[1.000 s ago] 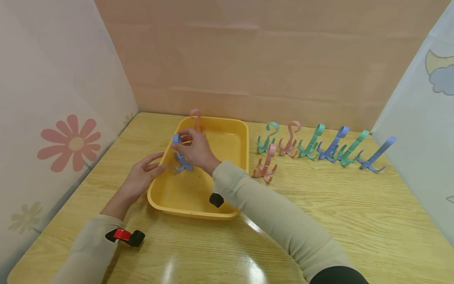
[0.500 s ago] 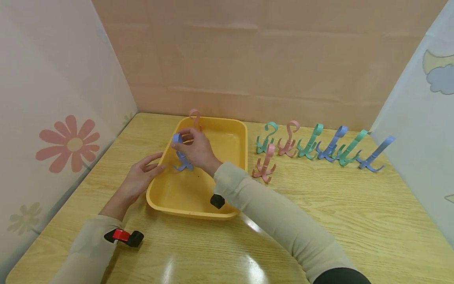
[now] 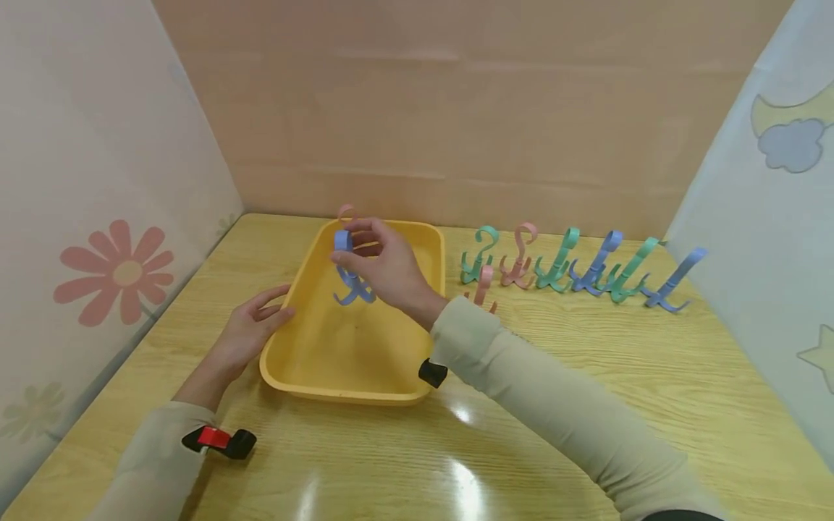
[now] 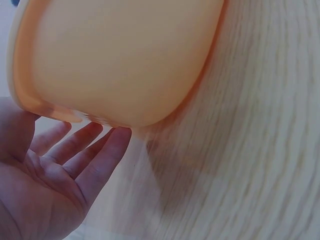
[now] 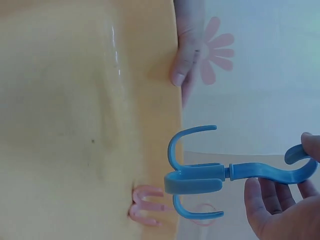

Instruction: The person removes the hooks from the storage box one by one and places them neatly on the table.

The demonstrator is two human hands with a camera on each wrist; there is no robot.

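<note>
My right hand (image 3: 391,264) pinches the curled top of a blue rotating hook hanger (image 3: 345,250) between thumb and fingers. The hanger, a stem with several curved prongs (image 5: 195,186), hangs above the left side of a yellow plastic tray (image 3: 345,396). On the tray's left rim, my left hand (image 3: 250,325) holds lightly, thumb over the edge and fingertips against the outer wall, as the left wrist view shows. Inside the tray, a pink hook hanger (image 5: 147,206) leans at the far left corner; in the head view my right hand hides most of it.
Right of the tray, green (image 3: 478,262), pink (image 3: 519,260) and blue (image 3: 596,264) hook hangers stand in a row on the wooden table (image 3: 554,376). Another pink hanger (image 3: 483,284) stands in front, partly behind my right sleeve. Cloth-covered walls (image 3: 443,108) enclose the back and sides.
My right hand has lifted the blue hook hanger up and to the right, off its earlier spot in the tray. The left hand stays at the rim. The head view has shifted slightly.
</note>
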